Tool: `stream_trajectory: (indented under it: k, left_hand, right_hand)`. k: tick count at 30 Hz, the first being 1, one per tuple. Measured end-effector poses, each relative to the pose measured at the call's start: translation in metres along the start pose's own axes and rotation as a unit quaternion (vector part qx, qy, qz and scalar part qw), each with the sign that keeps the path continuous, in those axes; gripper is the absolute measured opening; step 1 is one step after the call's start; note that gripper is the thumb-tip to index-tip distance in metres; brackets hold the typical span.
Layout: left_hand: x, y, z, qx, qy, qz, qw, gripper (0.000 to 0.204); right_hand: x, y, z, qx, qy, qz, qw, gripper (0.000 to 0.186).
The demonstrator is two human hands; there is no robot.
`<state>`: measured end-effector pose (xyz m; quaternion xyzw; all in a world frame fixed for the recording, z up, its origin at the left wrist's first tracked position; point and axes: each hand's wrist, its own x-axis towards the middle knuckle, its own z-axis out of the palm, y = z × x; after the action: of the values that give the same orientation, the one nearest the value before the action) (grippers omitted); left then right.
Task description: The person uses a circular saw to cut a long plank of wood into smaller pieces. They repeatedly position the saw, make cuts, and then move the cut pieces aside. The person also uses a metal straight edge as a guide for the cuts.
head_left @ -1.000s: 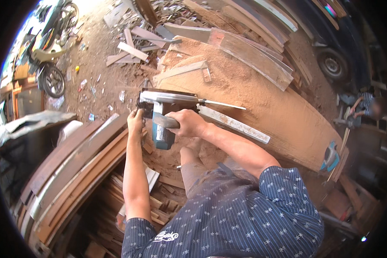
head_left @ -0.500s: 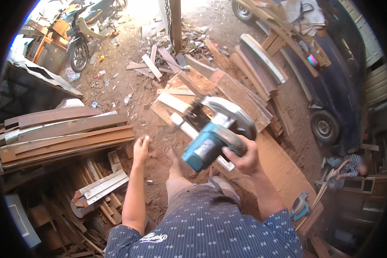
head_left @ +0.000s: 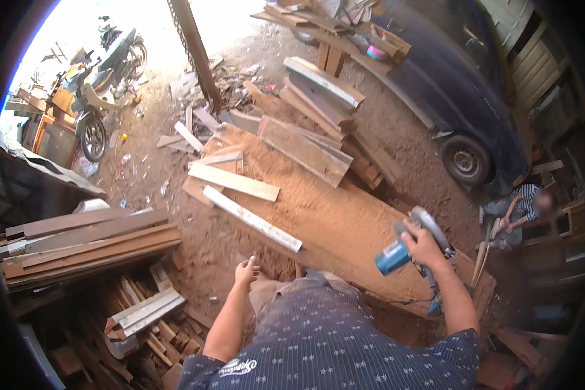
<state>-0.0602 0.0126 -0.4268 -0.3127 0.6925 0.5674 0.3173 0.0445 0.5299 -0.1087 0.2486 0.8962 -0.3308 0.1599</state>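
Saw (head_left: 392, 259) is now swung to 4 o'clock, clasped by right hand (head_left: 426, 248), leaving pale board (head_left: 235, 181) clear; left hand (head_left: 245, 272): closure can't be told.

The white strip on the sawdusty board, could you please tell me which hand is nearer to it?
Left: the left hand is apart from the white strip, on its near side; the right hand is farther off, beyond its right end, holding the saw.

Saw (head_left: 394, 256): smooth plastic, metal; plank (head_left: 235, 182): matt wood.
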Motion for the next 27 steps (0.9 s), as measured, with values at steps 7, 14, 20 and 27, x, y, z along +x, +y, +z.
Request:
stream_trajectory:
  k: [7,14,20,27]
  left_hand:
    - [0.044,0.065,0.156,-0.036,-0.037,-0.037,0.998,0.109]
    - [0.012,0.083,0.142,-0.022,0.153,0.045,0.987,0.073]
    - [-0.073,0.150,0.072,-0.066,0.071,0.006,0.995,0.062]
    - [-0.136,0.180,0.005,-0.402,-0.141,0.043,0.904,0.071]
  right_hand:
    - [0.078,0.195,0.096,-0.346,-0.183,0.098,0.915,0.034]
    - [0.099,0.249,0.209,-0.299,-0.164,0.159,0.927,0.031]
    - [0.080,0.265,0.199,-0.335,-0.223,0.134,0.906,0.032]
    - [0.091,0.261,0.199,-0.361,-0.254,0.130,0.888,0.040]
